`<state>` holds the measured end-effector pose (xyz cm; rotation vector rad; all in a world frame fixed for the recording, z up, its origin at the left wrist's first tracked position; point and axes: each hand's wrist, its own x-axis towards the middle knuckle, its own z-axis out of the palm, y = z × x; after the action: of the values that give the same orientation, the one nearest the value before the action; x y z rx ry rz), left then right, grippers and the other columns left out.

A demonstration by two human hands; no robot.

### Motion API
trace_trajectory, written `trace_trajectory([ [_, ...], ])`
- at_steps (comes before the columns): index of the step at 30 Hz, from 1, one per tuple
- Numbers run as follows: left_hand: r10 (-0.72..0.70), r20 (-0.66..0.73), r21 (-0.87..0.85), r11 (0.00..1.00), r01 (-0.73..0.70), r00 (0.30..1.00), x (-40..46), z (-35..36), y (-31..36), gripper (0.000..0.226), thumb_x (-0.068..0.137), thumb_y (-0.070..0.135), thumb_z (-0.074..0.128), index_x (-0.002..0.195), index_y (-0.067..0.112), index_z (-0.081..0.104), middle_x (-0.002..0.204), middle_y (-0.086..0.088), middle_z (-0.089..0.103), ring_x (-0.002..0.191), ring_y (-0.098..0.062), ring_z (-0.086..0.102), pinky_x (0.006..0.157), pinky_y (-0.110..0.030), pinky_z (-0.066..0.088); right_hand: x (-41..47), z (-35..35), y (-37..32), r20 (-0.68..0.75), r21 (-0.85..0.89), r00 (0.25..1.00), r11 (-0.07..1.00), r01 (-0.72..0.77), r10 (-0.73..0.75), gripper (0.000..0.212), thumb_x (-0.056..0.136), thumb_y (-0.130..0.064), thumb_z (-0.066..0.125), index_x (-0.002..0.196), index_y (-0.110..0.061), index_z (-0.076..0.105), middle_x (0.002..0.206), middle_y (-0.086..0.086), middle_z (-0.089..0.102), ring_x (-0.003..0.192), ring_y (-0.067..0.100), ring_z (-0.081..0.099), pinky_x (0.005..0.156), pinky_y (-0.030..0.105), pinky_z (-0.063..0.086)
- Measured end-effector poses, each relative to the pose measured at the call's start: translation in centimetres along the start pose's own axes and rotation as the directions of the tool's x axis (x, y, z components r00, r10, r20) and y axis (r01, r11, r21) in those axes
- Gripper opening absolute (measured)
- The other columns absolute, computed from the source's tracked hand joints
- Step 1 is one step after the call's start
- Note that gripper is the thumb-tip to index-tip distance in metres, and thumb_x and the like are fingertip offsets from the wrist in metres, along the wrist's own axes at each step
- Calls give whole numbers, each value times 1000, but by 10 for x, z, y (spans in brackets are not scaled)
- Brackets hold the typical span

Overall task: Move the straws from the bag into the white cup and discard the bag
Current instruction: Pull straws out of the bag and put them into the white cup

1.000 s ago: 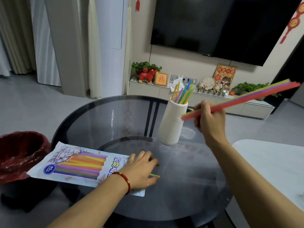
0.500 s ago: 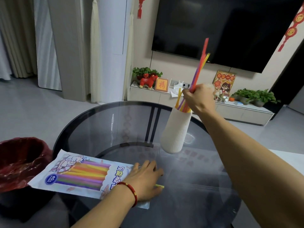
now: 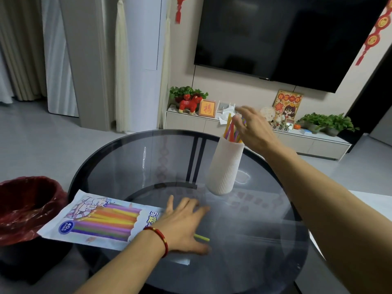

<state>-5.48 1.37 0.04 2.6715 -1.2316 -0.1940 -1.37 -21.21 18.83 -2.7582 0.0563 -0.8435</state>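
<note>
A tall ribbed white cup [image 3: 226, 166] stands on the round glass table [image 3: 131, 166], with several coloured straws [image 3: 231, 130] sticking out of its mouth. My right hand [image 3: 253, 128] hovers just above and right of the cup, fingers spread and holding nothing. The printed straw bag [image 3: 99, 219] lies flat at the table's left edge. My left hand [image 3: 182, 225] presses flat on the bag's open right end. A yellow-green straw tip [image 3: 202, 238] pokes out from under that hand.
A bin with a dark red liner [image 3: 23, 206] stands on the floor just left of the table, beside the bag. A white surface [image 3: 377, 204] shows at the right edge. Behind the table are a TV cabinet with ornaments and plants.
My right hand swung a bundle of straws upright, dropped them into the cup and let go; it now hangs open over the cup. My left hand stayed on the bag.
</note>
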Motion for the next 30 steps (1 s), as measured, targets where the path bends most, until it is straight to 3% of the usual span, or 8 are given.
trace_trajectory([
  [2, -10, 52, 32, 999, 8, 999, -9, -5, -9, 126, 55, 86, 59, 154, 31, 5, 155, -4, 18, 148, -23, 5, 115, -70, -3, -11, -5, 0, -206, 70, 978, 996, 47, -32, 41, 110, -26, 40, 141, -8, 59, 149, 13, 57, 134, 27, 52, 108, 37, 39],
  [5, -59, 189, 100, 994, 41, 980, -25, -10, -25, 143, 44, 90, 61, 154, 33, -12, 162, 1, 2, 150, -21, -7, 113, -72, -5, -37, -11, -1, -391, 99, 914, 983, 156, -106, 29, 102, -19, 45, 117, -9, 67, 116, 6, 65, 99, 16, 57, 85, 26, 38],
  [8, -63, 240, 100, 994, 40, 969, -31, -16, -32, 144, 49, 84, 69, 153, 34, -18, 162, 5, 9, 151, -17, 4, 114, -71, -4, -82, 7, 2, -168, 145, 974, 974, 176, -151, 18, 99, -15, 54, 109, -12, 68, 107, -3, 61, 81, 11, 59, 74, 26, 49],
  [12, -65, 164, 98, 994, 50, 984, -33, -22, -26, 134, 57, 79, 66, 156, 28, -8, 155, 10, 26, 143, -17, 26, 118, -65, 4, -159, 60, 7, 231, 298, 973, 952, -70, 0, 16, 96, -13, 61, 106, -18, 73, 98, -1, 74, 77, 8, 66, 71, 24, 55],
  [18, -132, -41, 83, 987, 135, 990, -28, -26, -16, 110, 62, 76, 43, 156, 29, 10, 143, 15, 38, 126, -16, 43, 115, -52, 27, -213, 110, 4, 416, 425, 908, 871, -245, 52, 23, 104, -26, 54, 123, -19, 64, 108, -5, 69, 82, 4, 63, 72, 7, 43],
  [22, -30, -184, 185, 981, 64, 983, -21, -32, -4, 93, 60, 64, 47, 145, 31, 28, 125, 15, 43, 105, -15, 45, 84, -38, 42, -213, 118, -5, 486, 619, 861, 636, -460, 150, 17, 106, -30, 49, 112, -23, 64, 92, 4, 74, 69, 6, 65, 60, 23, 53],
  [25, 46, -187, 397, 917, 33, 981, -14, -34, 9, 88, 64, 50, 56, 144, 21, 31, 126, 6, 44, 106, -22, 43, 87, -45, 36, -212, 126, -12, 571, 684, 786, 393, -615, 237, 22, 104, -31, 52, 108, -14, 66, 92, 10, 77, 70, 13, 68, 60, 29, 54],
  [30, 56, -80, 680, 733, 14, 995, 1, -34, 37, 106, 71, 38, 78, 150, 8, 14, 144, -13, 27, 127, -37, 33, 106, -63, 15, -208, 127, -11, 664, 704, 725, 173, -689, 186, 27, 105, -27, 57, 116, -4, 63, 90, 9, 79, 74, 21, 70, 62, 27, 56],
])
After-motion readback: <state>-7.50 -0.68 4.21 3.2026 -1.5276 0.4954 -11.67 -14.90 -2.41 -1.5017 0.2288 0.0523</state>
